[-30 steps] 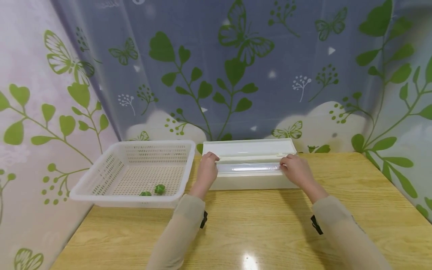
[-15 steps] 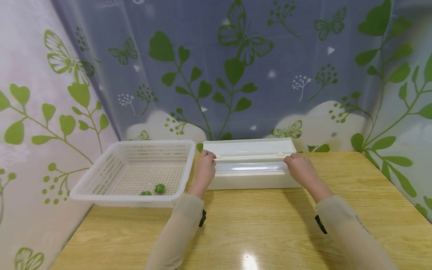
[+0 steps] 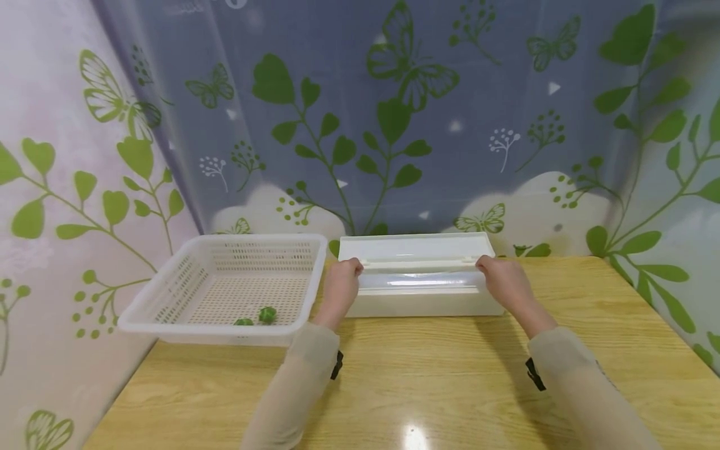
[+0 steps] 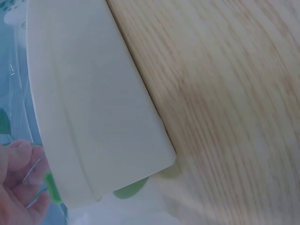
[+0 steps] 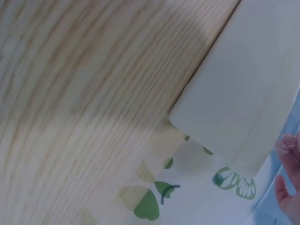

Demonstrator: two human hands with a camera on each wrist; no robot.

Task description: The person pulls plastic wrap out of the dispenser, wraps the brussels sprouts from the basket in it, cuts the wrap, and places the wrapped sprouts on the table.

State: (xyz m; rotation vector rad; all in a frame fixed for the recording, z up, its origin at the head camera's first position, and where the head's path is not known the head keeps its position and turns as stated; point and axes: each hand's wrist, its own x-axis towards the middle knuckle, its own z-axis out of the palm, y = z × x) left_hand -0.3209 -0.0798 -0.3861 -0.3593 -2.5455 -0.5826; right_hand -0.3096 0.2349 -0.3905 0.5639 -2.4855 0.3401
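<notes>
A white cling film dispenser lies lengthwise on the table, its lid raised at the back. Clear cling film shines across its opening. At the left end, my left hand pinches the film between thumb and fingers; the left wrist view shows clear film at the fingertips. My right hand pinches the film's other side at the right end, and a thin transparent fold meets the fingers in the right wrist view. Both hands are level with the slide bar.
A white perforated basket stands left of the dispenser, with small green vegetables in it. The wood-grain table extends in front and to the right. A patterned curtain hangs behind the table.
My right hand has moved right, to the dispenser's right end. My left hand has shifted slightly left. The dispenser and basket stay in place.
</notes>
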